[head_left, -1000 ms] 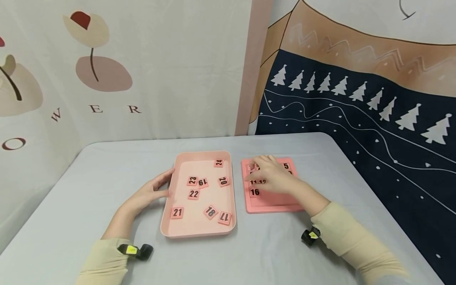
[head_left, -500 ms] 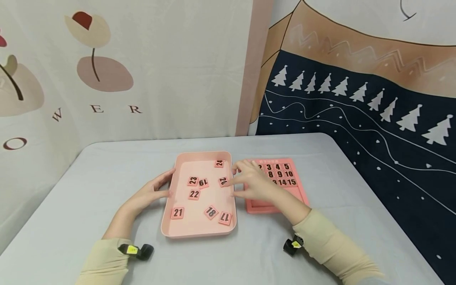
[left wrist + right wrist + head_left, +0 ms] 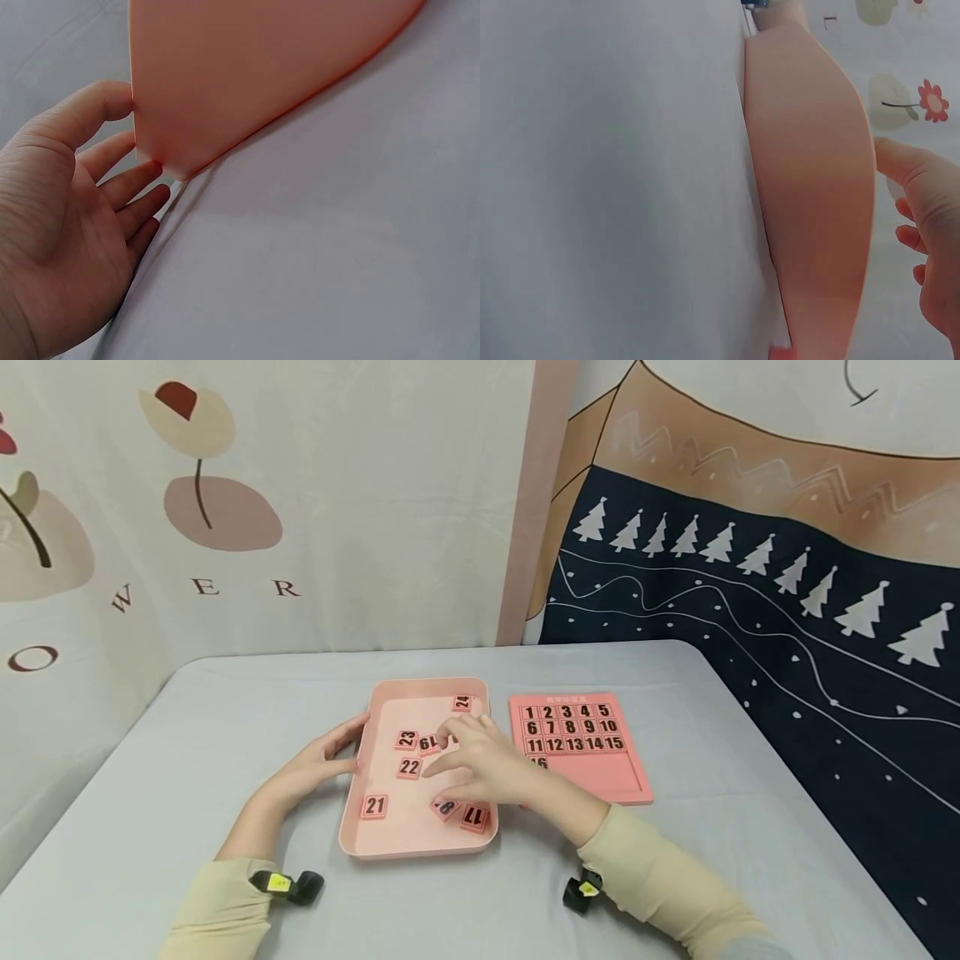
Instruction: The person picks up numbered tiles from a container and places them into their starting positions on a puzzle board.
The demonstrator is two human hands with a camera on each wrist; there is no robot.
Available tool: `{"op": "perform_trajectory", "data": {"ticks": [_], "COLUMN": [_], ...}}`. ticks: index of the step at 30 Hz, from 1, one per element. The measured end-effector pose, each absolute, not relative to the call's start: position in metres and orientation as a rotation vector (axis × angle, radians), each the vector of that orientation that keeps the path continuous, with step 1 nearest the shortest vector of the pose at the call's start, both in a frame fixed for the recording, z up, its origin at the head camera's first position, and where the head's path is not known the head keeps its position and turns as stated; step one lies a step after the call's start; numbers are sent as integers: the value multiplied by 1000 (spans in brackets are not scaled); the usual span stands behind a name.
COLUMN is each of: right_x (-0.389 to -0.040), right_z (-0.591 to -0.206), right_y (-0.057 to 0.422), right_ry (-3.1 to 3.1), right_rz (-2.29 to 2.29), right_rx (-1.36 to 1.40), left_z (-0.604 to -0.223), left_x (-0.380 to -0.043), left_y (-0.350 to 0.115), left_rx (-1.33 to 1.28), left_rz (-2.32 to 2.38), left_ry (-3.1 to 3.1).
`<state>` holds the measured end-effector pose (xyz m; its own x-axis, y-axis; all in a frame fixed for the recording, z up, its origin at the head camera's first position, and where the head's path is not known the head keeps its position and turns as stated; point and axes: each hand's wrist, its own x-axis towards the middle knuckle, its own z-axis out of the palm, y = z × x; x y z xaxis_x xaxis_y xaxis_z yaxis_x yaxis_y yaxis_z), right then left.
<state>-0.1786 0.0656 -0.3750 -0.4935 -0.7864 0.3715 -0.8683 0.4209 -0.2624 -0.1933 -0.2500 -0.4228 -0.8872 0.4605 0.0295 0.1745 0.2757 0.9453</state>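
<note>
A pink tray lies on the table with loose number tiles in it. My left hand rests at the tray's left side; in the left wrist view its thumb and extended fingertips touch the outer wall. Over the tray's right half hovers my right hand, fingers spread and nothing visible between them. Its fingertips are close to the 22 tile and the 19 tile. The 18 tile is partly covered by that hand, and the 20 tile is hidden beneath it.
Right of the tray lies a pink number board, with tiles 1 to 16 in rows from the top. Also in the tray are tile 21, tile 23, tile 24 and tile 17. Printed curtains hang behind the table.
My right hand has moved left from the number board, across the tray's right rim, to above the tiles. The board's upper rows are uncovered. The left hand has stayed at the tray.
</note>
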Motion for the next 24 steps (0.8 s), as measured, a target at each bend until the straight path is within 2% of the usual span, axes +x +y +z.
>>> {"op": "perform_trajectory", "data": {"ticks": [12, 24], "right_x": [-204, -235], "right_z": [-384, -366], "right_y": [42, 61], "right_ry": [-2537, -2670], "right_rz": [544, 750], "right_rx": [1332, 1045], "left_z": [-423, -424], "left_x": [-195, -195], "left_y": [-250, -250], "left_rx": [590, 592], "left_rz": [1662, 1663], "left_ry": [2290, 2294]}}
